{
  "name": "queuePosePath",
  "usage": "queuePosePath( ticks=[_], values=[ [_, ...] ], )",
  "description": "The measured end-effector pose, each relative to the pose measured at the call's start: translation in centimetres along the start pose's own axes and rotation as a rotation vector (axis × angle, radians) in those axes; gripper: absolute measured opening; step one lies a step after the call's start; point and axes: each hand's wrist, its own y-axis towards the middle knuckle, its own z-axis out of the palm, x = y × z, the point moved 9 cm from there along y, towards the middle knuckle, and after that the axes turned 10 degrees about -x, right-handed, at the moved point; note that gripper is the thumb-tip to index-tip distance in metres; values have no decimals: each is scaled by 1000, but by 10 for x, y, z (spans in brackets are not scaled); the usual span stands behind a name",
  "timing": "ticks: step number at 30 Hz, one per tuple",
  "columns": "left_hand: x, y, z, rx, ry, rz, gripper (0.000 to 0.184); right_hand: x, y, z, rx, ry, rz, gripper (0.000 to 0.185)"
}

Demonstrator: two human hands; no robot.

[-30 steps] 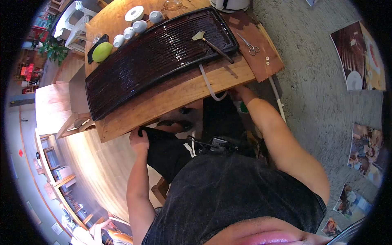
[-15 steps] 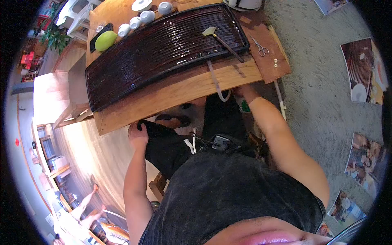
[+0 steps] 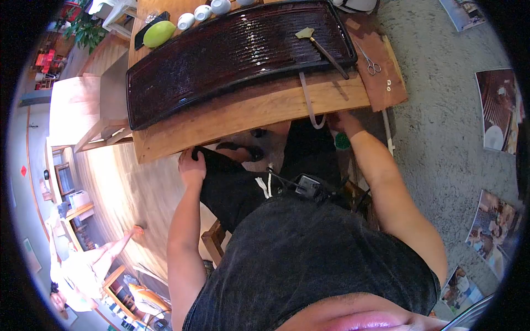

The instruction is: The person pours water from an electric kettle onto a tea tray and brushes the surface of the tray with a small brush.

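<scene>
My left hand rests at the knee of my black trousers, just below the table's front edge, its thumb apart from the fingers and nothing visible held in it. My right hand is partly under the table edge, near a pale looped tube; its fingers are hidden. On the table lies a long dark ribbed tray. A brush-like tool with a dark handle and pale head lies across the tray's right end.
Scissors and small pale rings lie on a brown cloth. Behind the tray are several white cups and a green oval object. A person is at lower left, beyond a wooden chair.
The view has shifted, so the table sits higher and further right in it. The person at lower left shows more fully. My hands stay in much the same places.
</scene>
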Motion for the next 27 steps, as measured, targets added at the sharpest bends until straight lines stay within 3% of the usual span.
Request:
queuePosePath(
  ticks=[3, 5, 9, 12, 15, 18, 21, 23, 24, 26, 27],
  values=[
    [0, -1, 0, -1, 19, -3, 48, 13, -46, 6, -180, 645, 558, 27],
    [3, 0, 1, -4, 40, -2, 48, 32, -72, 11, -279, 843, 699, 26],
    [1, 0, 0, 3, 9, 0, 48, 63, -94, 22, -238, 973, 749, 27],
    [1, 0, -1, -9, 4, -15, 47, 76, -112, 15, -323, 763, 760, 28],
    [2, 0, -1, -19, 8, -30, 46, 62, -95, 19, -166, 853, 647, 32],
    [3, 1, 0, -19, 5, -33, 45, 89, -114, 16, -260, 783, 583, 33],
    [1, 1, -2, -22, -6, -30, 45, 92, -124, 16, -307, 829, 671, 36],
    [2, -1, -3, -30, -15, -34, 45, 93, -119, 18, -33, 547, 545, 40],
    [4, -1, -2, -33, -4, -38, 45, 94, -121, 15, -31, 546, 540, 40],
    [4, -2, -5, -42, 3, -46, 45, 131, -143, -10, -6, -467, 272, 43],
    [1, -2, -9, -48, -18, -32, 44, 146, -156, -14, -6, -471, 267, 43]
  ],
)
